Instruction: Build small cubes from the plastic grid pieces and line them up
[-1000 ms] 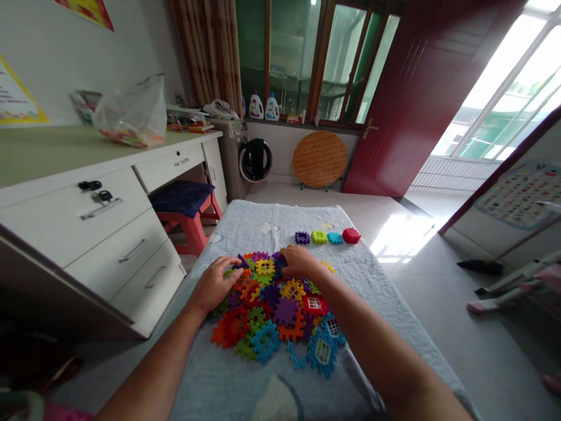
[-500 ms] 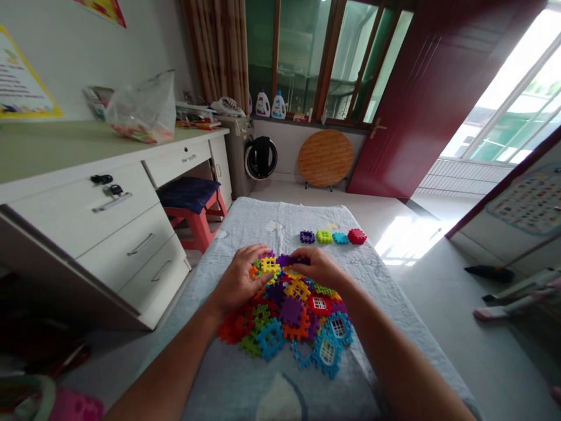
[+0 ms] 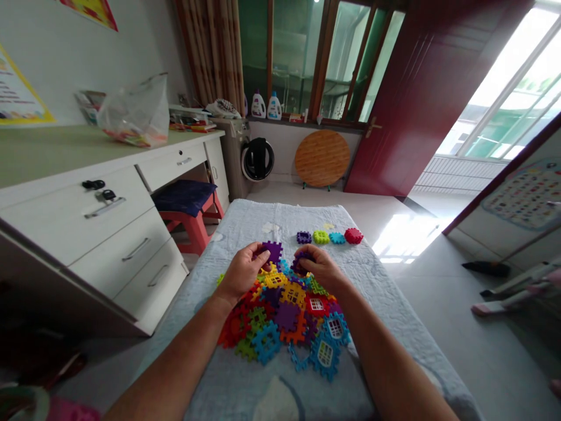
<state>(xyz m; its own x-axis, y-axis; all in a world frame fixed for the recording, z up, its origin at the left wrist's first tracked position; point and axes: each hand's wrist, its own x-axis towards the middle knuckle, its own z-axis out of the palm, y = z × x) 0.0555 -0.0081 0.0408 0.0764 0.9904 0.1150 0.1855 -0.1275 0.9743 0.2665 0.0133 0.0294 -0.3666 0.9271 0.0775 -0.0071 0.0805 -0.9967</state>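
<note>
Between the thumb and fingers of my left hand (image 3: 245, 269) is a flat purple square building tile (image 3: 273, 251) with notched edges. My right hand (image 3: 321, 268) pinches a darker purple notched tile (image 3: 301, 263), partly hidden by the fingers. The two tiles are apart, both held over the far side of a loose pile of interlocking tiles. In that pile lie a flat purple tile (image 3: 287, 316), a blue tile with a white window grid (image 3: 325, 353), a red window tile (image 3: 316, 304) and a yellow tile (image 3: 276, 280).
Beyond the pile, a row holds a purple block (image 3: 304, 237), a green block (image 3: 321, 237), a blue block (image 3: 337, 238) and a red block (image 3: 353, 235). They stand on a cloth-covered surface (image 3: 245, 219). A white desk (image 3: 109, 228) and a red stool (image 3: 197, 231) are at left.
Both hands have lifted off the pile and moved apart. Each has picked up a purple tile. The yellow tile by my left thumb now lies lower, and the view has shifted slightly.
</note>
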